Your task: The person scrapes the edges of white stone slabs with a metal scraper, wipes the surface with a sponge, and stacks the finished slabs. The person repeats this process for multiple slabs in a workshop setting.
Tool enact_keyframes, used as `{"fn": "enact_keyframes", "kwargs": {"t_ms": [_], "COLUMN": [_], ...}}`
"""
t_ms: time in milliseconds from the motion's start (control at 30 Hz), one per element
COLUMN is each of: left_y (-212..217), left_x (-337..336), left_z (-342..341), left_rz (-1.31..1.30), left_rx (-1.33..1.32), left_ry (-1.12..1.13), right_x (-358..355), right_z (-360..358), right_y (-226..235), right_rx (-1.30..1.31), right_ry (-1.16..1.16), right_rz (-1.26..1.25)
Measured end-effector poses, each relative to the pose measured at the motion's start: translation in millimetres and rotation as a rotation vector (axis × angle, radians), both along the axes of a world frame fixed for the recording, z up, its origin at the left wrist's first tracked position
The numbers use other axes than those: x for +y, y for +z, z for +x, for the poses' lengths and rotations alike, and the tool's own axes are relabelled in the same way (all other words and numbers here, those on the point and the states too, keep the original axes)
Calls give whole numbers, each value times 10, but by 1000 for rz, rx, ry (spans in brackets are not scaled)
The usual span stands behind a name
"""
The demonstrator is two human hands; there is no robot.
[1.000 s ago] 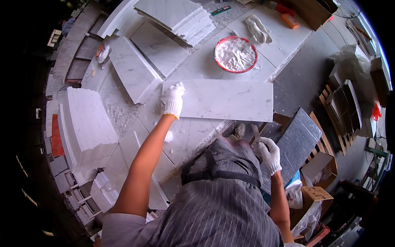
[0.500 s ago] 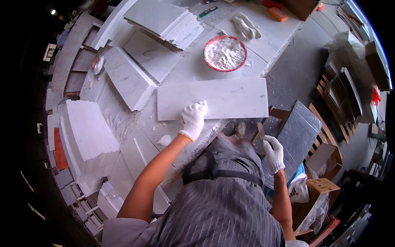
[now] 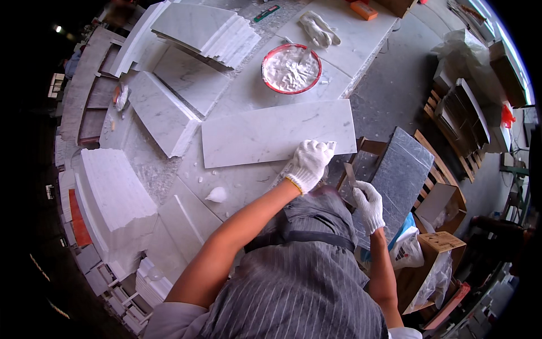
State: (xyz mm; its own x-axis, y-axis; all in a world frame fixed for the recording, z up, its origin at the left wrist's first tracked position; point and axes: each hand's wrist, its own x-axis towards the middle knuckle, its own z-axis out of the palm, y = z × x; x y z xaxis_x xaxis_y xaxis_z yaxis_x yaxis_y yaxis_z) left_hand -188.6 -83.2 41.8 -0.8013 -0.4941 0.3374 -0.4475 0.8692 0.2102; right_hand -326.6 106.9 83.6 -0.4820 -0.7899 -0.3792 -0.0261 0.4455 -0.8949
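Note:
A pale marble slab (image 3: 276, 131) with grey veins lies lengthwise on the work surface in front of me. My left hand (image 3: 310, 165), in a white knit glove, is curled closed at the slab's near edge, toward its right end. Whatever those fingers hold, if anything, is hidden. Lower and to the right, my gloved right hand (image 3: 368, 208) grips a putty knife (image 3: 350, 174) with its flat blade pointing up, apart from the slab. Beyond the slab stands a red-rimmed bowl (image 3: 291, 68) of thick white paste. A white lump (image 3: 216, 195) rests near my left forearm.
Stacked marble slabs (image 3: 203, 31) stand at the far left, with another stack (image 3: 116, 192) on the near left. Spare white gloves (image 3: 319, 29) lie beyond the bowl. To my right are a dark grey slab (image 3: 403, 175), an open carton (image 3: 437, 243) and a wooden pallet (image 3: 468, 158).
My left hand has slid right, from the slab's middle to near its right end. The right hand still holds the putty knife. The whole view has shifted slightly.

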Motion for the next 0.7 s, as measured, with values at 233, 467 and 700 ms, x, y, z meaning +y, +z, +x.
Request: {"fn": "enact_keyframes", "kwargs": {"t_ms": [233, 467, 700], "left_y": [33, 262, 595], "left_x": [-160, -133, -786], "left_z": [255, 361, 1686], "left_rz": [-85, 263, 523], "left_rx": [-90, -431, 166], "left_ry": [45, 186, 559], "right_x": [116, -60, -14], "right_z": [-106, -34, -115], "right_y": [-52, -5, -453], "right_rx": [-142, -30, 9], "right_ry": [-121, -22, 43], "right_rz": [103, -1, -24]}}
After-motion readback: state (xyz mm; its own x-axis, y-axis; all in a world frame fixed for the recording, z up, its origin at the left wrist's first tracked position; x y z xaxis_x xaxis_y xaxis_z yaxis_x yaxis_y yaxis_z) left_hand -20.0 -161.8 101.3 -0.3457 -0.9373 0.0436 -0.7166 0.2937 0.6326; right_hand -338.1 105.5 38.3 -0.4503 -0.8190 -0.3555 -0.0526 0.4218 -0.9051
